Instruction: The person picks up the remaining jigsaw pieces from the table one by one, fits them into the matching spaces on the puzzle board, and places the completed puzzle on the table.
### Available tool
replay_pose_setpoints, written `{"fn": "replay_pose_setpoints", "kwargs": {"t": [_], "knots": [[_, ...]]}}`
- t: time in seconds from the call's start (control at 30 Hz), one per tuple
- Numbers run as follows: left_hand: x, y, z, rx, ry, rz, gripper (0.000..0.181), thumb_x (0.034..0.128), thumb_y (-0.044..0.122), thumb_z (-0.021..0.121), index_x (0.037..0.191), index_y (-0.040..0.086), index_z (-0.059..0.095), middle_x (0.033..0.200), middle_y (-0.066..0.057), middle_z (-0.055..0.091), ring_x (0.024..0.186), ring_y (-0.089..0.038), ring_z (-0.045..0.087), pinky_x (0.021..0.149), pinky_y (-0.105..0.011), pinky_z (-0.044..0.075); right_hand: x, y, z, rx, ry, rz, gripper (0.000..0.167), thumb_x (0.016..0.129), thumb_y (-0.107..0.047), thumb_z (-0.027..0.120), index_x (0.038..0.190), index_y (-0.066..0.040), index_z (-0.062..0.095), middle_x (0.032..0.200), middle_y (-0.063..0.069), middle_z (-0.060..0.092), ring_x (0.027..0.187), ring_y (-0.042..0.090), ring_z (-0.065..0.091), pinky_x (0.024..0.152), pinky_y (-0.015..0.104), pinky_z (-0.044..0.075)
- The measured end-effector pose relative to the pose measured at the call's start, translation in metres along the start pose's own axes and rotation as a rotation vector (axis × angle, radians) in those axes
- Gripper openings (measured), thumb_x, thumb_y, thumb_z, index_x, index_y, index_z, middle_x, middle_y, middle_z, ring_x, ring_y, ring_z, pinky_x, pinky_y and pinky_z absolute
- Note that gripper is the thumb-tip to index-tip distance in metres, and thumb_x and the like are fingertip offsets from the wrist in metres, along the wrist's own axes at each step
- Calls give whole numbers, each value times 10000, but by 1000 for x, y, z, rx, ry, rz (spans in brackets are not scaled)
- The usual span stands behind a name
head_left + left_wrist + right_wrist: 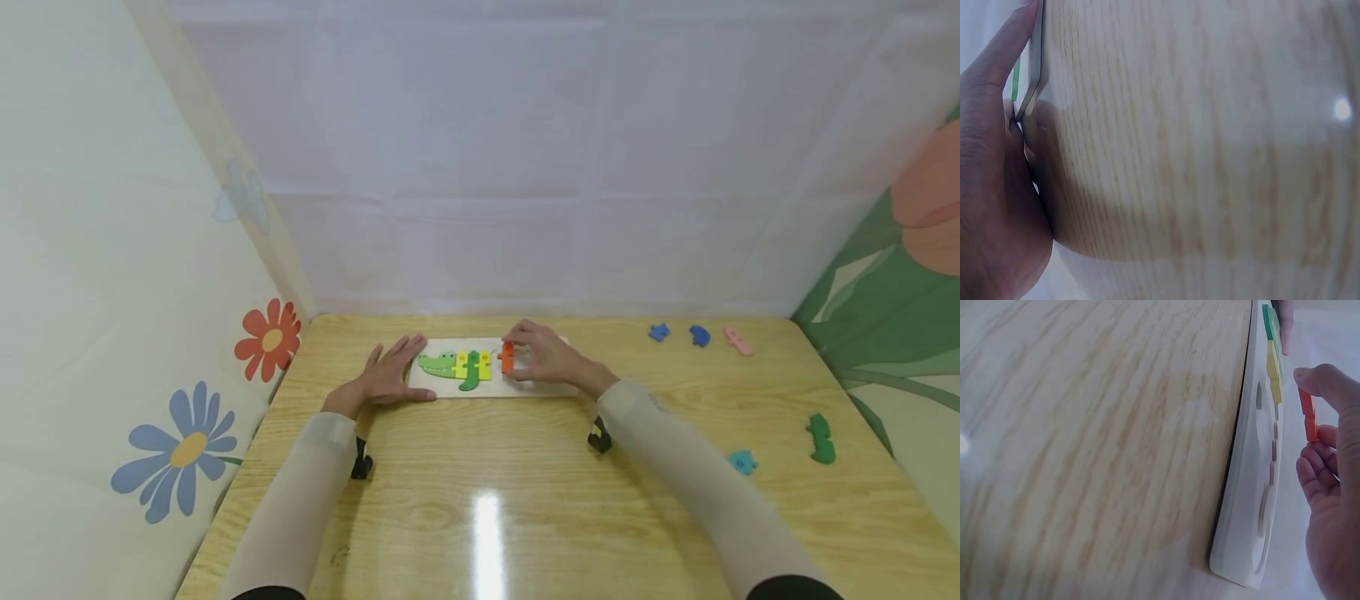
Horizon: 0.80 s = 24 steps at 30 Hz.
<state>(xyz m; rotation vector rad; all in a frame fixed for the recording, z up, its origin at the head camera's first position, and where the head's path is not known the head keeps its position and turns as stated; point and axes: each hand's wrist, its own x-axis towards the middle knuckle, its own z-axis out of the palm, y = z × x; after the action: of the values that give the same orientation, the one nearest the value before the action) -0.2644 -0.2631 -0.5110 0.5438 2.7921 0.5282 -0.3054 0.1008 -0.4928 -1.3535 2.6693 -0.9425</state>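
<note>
A white board (pixel 450 343) lies near the table's back edge, with a green crocodile-head piece (pixel 437 365), yellow pieces (pixel 485 365) and a green piece (pixel 470 377) set in its left half. My right hand (pixel 549 357) pinches an orange piece (pixel 507 357) between thumb and fingers, just right of the yellow ones. In the right wrist view the orange piece (pixel 1307 415) is held above the board (pixel 1241 506), whose near half shows bare recesses. My left hand (pixel 384 377) rests with spread fingers at the board's left end, its thumb along the front edge, also in the left wrist view (pixel 997 169).
Toward the back right lie a small blue piece (pixel 659 332), a darker blue piece (pixel 700 336) and a pink piece (pixel 738 341). A light-blue piece (pixel 742 462) and a green piece (pixel 822 438) lie nearer on the right. A white cloth wall (pixel 465 167) stands behind the table.
</note>
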Motion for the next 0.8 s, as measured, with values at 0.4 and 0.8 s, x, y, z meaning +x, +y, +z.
{"fn": "replay_pose_setpoints", "kwargs": {"t": [0.4,0.8], "knots": [[-1,3,0,-7,23,11,1189,864,677,756,1706,78,169,1778,-141,118,1638,-395,61,1250,-708,-22,4,0,6,3,-3,20,609,859,-225,899,1345,67,677,1221,142,642,1085,271,643,962,425,563],[-2,2,0,-8,28,19,1183,866,651,772,1703,65,174,1775,-148,131,1636,-401,72,1246,-716,-14,8,0,12,-34,-14,11,640,859,-283,909,1353,54,681,1247,152,653,1106,275,641,980,440,561]]}}
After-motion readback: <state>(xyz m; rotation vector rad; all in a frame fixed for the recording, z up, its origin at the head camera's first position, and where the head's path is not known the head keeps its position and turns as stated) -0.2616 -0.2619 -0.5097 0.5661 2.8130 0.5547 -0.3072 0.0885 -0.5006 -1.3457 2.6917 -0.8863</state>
